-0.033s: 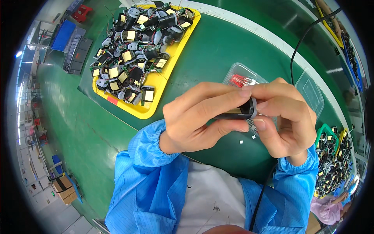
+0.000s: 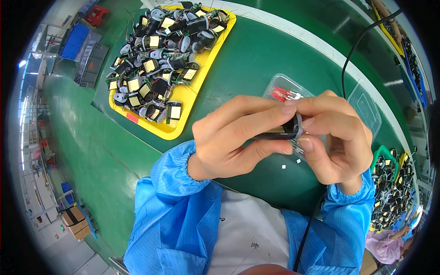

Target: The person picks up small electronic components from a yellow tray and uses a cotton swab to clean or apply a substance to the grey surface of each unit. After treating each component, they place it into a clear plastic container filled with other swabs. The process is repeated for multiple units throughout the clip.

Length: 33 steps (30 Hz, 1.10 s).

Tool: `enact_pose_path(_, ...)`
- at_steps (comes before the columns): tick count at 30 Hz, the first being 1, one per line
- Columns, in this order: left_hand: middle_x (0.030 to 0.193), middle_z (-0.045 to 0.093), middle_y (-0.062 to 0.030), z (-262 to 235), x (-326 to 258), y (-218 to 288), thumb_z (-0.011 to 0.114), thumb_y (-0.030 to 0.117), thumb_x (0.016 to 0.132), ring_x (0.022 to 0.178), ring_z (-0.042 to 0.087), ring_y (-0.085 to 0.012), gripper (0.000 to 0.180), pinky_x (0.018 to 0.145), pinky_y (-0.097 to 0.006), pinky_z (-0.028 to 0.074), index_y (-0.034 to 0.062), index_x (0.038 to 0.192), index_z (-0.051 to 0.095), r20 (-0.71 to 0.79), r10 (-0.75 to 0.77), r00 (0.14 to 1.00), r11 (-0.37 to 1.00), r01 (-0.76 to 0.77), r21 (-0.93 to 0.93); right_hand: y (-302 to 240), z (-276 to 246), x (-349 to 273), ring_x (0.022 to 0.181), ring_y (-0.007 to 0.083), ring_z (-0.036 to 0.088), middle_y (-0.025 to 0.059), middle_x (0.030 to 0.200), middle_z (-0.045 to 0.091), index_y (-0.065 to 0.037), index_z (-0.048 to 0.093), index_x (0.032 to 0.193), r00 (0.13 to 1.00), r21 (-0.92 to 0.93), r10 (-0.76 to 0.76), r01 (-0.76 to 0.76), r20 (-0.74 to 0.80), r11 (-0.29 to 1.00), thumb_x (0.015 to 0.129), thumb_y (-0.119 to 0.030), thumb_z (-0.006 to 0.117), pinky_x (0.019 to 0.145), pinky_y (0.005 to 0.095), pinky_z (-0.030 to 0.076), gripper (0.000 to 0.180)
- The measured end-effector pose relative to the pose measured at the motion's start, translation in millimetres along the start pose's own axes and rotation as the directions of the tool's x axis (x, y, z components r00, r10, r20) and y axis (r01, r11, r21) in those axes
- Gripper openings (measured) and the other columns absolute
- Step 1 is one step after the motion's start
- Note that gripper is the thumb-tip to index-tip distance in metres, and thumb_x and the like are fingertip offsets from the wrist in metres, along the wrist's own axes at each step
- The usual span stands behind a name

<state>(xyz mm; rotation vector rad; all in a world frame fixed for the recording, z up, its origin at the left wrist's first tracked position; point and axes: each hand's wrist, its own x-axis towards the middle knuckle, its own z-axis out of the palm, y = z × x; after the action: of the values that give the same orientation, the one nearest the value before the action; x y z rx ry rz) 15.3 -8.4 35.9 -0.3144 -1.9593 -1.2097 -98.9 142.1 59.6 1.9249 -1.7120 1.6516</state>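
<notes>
Nothing moved; yellow tray [image 2: 183, 98] holds black coil parts [image 2: 156, 59].

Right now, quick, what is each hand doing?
Left hand: closed, its grip pinching the small black part.
Right hand: closed on the same small black part, fingers pressing its end.

Glossy yellow plastic tray [image 2: 183, 98] on a smooth green tabletop [image 2: 256, 68].

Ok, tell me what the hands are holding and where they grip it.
Both hands pinch one small black part with a grey rim. The left hand grips its dark body between thumb and fingers; the right hand pinches the rimmed end.
</notes>
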Motion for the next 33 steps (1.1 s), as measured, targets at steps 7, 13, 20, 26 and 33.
enact_pose_path(7, 0.094, 0.066, -0.0161, -2, 1, -3, 0.079, 0.015, 0.069, 0.075, 0.066, -0.022, 0.042, 0.062, -0.028, 0.055, -0.002, 0.106, 0.067, 0.039, 0.024, 0.999, 1.0, -0.024, -0.018, -1, 0, -3, 0.07, 0.0198, 0.055, 0.0253, 0.094, 0.062, 0.004, 0.052, 0.095, 0.997, 0.048, 0.075, -0.074, -0.017, 0.996, 0.085, -0.003, 0.061, 0.06, 0.031, 0.044, 0.015)
enact_pose_path(13, 0.094, 0.066, -0.0161, 2, -3, 3, 0.079, 0.015, 0.069, 0.076, 0.066, -0.0215, 0.043, 0.062, -0.027, 0.055, -0.0014, 0.106, 0.067, -0.021, -0.034, 0.999, 0.999, 0.033, -0.039, -2, 3, -2, 0.068, 0.0215, 0.057, 0.0264, 0.094, 0.061, 0.004, 0.053, 0.096, 1.0, 0.004, -0.013, 0.013, -0.023, 1.0, 0.085, -0.004, 0.061, 0.059, 0.0316, 0.044, 0.016)
enact_pose_path(20, 0.094, 0.066, -0.0159, 0, -3, -2, 0.078, 0.018, 0.07, 0.074, 0.065, -0.0213, 0.043, 0.06, -0.027, 0.054, -0.0002, 0.107, 0.067, 0.017, 0.021, 1.0, 1.0, -0.02, -0.024, -2, -3, -1, 0.069, 0.0204, 0.056, 0.0267, 0.095, 0.062, 0.003, 0.055, 0.093, 0.999, 0.058, 0.036, -0.036, 0.001, 0.998, 0.083, -0.003, 0.063, 0.058, 0.0309, 0.044, 0.014)
enact_pose_path(26, 0.092, 0.065, -0.0153, -2, 2, 1, 0.078, 0.02, 0.069, 0.073, 0.065, -0.021, 0.041, 0.059, -0.026, 0.054, 0.0006, 0.105, 0.069, 0.086, 0.046, 0.995, 0.996, -0.052, 0.069, -14, 1, -2, 0.081, 0.0196, 0.056, 0.0201, 0.096, 0.059, 0.002, 0.057, 0.09, 0.91, 0.389, 0.415, -0.38, -0.006, 0.839, 0.081, -0.002, 0.063, 0.07, 0.0287, 0.046, 0.012)
enact_pose_path(33, 0.091, 0.065, -0.0159, -1, 3, -2, 0.077, 0.02, 0.071, 0.072, 0.065, -0.0211, 0.04, 0.059, -0.026, 0.054, 0.0002, 0.104, 0.069, 0.073, 0.098, 0.993, 0.994, -0.101, 0.043, -11, -9, 3, 0.084, 0.0175, 0.056, 0.0181, 0.097, 0.058, 0.003, 0.057, 0.09, 0.93, 0.354, 0.351, -0.367, 0.111, 0.86, 0.081, -0.004, 0.065, 0.075, 0.0279, 0.047, 0.014)
